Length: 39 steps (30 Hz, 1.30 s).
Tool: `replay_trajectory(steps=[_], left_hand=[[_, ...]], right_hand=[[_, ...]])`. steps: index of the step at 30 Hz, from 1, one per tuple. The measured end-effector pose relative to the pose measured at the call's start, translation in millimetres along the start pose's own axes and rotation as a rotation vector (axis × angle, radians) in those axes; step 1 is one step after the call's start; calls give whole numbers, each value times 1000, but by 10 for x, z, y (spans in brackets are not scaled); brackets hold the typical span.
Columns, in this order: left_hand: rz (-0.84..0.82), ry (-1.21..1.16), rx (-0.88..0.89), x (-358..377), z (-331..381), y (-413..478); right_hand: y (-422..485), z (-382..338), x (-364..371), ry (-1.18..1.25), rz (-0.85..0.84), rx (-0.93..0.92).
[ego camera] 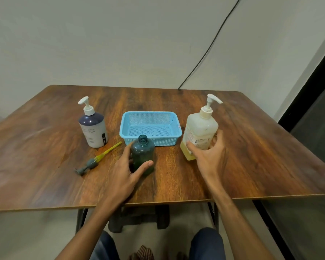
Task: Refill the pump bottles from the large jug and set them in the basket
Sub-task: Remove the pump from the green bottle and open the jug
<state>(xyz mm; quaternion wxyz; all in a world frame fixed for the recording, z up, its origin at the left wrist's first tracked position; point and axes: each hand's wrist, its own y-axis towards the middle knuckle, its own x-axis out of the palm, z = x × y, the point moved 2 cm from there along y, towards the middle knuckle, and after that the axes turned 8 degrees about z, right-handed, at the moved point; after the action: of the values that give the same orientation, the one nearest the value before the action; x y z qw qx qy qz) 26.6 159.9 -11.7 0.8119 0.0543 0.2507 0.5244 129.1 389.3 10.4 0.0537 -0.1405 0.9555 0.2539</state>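
Left grip (124, 171) of mine is curled round the open-necked teal bottle (143, 152), thumb on its near side, while my right grip (212, 158) is spread about the large pump-topped jug (201, 128) of yellowish liquid, thumb on the label. I cannot tell whether it clasps the jug. On the wooden table (251, 166) the blue mesh basket (150, 113) sits mid-table, with the jug just to its right, a navy-and-white pump bottle (94, 130) upright to its left, the teal bottle just in front, and a grey pump head with a yellow tube (98, 158) lying flat near the front left.
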Motion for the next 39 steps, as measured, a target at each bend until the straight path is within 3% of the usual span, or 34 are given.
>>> replay_trajectory(steps=[8, 19, 24, 28, 30, 34, 37, 39], left_hand=[[6, -2, 4, -5, -5, -12], [9, -3, -12, 5, -80, 3], [6, 1, -29, 17, -92, -10], [40, -71, -69, -18, -62, -18], [167, -91, 3, -50, -3, -65], [413, -9, 312, 8, 344, -215], [374, 6, 446, 230, 627, -214], [299, -32, 409, 418, 737, -127]], right_hand=[[-479, -180, 23, -46, -95, -22], [-591, -200, 33, -129, -39, -63], [-578, -162, -2, -159, -95, -32], [-491, -245, -86, -31, -168, 11], [-416, -332, -147, 62, -138, 28], [-216, -643, -267, 122, -71, -64], [-71, -780, -268, 103, -113, -112], [0, -807, -233, 90, -153, -110]])
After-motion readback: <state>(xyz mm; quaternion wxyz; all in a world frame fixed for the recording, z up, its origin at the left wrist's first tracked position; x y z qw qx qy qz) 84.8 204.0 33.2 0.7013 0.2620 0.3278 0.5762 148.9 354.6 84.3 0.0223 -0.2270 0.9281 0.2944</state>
